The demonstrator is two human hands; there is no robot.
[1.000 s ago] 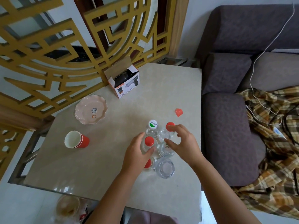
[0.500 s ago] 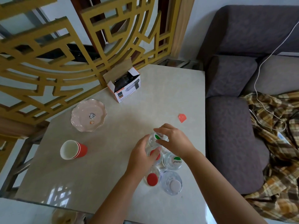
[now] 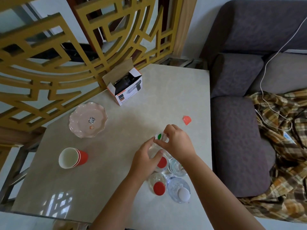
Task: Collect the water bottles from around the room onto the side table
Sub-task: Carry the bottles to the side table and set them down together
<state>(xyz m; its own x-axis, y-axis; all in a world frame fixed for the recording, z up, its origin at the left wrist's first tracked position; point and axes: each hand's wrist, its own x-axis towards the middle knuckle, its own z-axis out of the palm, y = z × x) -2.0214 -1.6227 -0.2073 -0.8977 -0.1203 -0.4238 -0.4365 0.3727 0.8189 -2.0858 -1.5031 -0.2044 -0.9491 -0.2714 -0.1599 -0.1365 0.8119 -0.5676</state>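
Observation:
Several clear water bottles stand clustered on the beige side table (image 3: 116,188), seen from above. My right hand (image 3: 178,144) pinches the green-and-white cap of the farthest bottle (image 3: 160,137). My left hand (image 3: 145,161) wraps the body of that same bottle from the left. Behind them stand a red-capped bottle (image 3: 162,162), another red-capped bottle (image 3: 159,188), a white-capped bottle (image 3: 181,192) and a bottle partly hidden under my right wrist (image 3: 176,168).
A stack of red paper cups (image 3: 72,157) lies on its side at the left. A pink plate (image 3: 88,120) and an open cardboard box (image 3: 125,87) sit farther back. A small red scrap (image 3: 187,120) lies near the table's right edge. A grey sofa (image 3: 240,130) with a plaid blanket adjoins the table.
My right hand moved from the side of the cluster onto the green-capped bottle's cap. My left hand shifted to hold that bottle's body. The view drifted slightly closer.

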